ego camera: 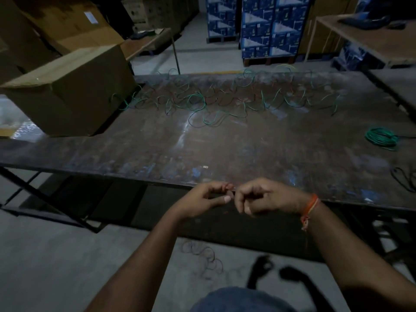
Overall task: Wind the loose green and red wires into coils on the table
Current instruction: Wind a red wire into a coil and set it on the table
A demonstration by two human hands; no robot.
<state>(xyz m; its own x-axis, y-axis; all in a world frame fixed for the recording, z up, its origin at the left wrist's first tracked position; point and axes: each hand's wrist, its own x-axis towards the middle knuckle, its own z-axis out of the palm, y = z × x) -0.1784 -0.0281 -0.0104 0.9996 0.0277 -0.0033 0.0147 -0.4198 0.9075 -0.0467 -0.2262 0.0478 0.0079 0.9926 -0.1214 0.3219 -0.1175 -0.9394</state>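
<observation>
My left hand [210, 198] and right hand [258, 197] meet at the near edge of the surface [225, 149], both grips curled, pinching a red wire [228, 186]; loose green wires [195, 102] sprawl far across, a green coil [381, 138] lies right

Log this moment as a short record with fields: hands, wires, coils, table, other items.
left hand: pinches a small red wire at the table's near edge
right hand: fingers curled at the same wire, meeting the left
loose wires: green and dark strands tangled across the far half of the table
green coil: wound, lying at the right side
table: dark, worn top
cardboard box: on the far left corner
floor wire: dark tangle under the near edge
</observation>
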